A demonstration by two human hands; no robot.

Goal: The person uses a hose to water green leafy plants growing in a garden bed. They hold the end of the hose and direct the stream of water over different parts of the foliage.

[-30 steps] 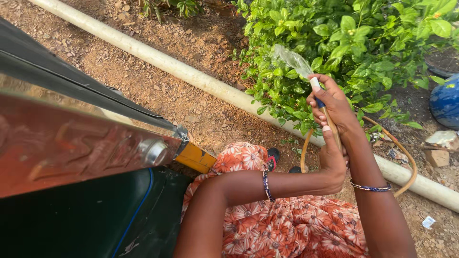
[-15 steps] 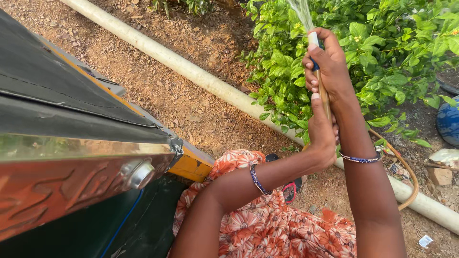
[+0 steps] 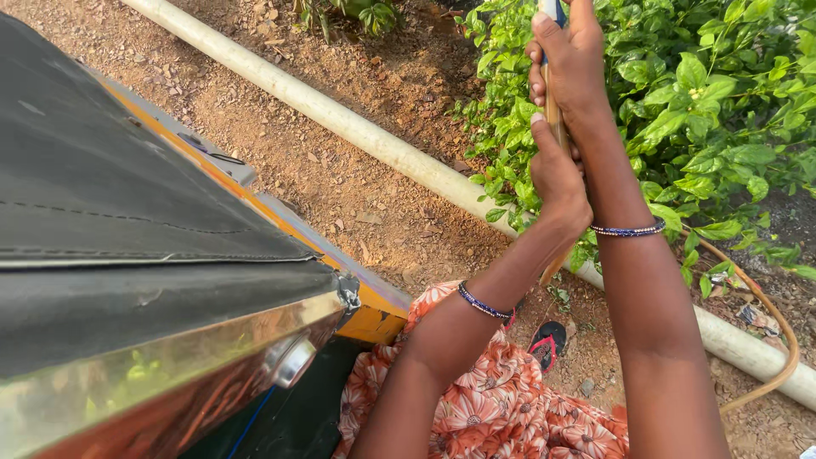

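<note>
A: Hose, tan, thin. It is running upright between both hands at the top of the view, its tip passing out past the top edge (nozzle end cut off, so I cannot tell what is coming out).

B: Grips?

A: Right hand is wrapping closed around the upper part, fingers curled over it. Left hand is clasping it just below, thumb lying up along the hose. The two hands are touching or nearly so.

B: Where is the rest of it going?

A: It is dropping behind the left wrist, then showing again as a loop lying on the dirt by the right edge, crossing the pale pipe.

B: Surroundings?

A: The pipe is lying diagonally across the reddish gravel ground. A leafy green shrub is sitting behind the hands. Beaded bracelets are circling both wrists. An orange flowered skirt is showing along the bottom edge, a black and red sandal just beyond it. A vehicle's black roof with yellow trim and a shiny panel is filling the left side.
</note>
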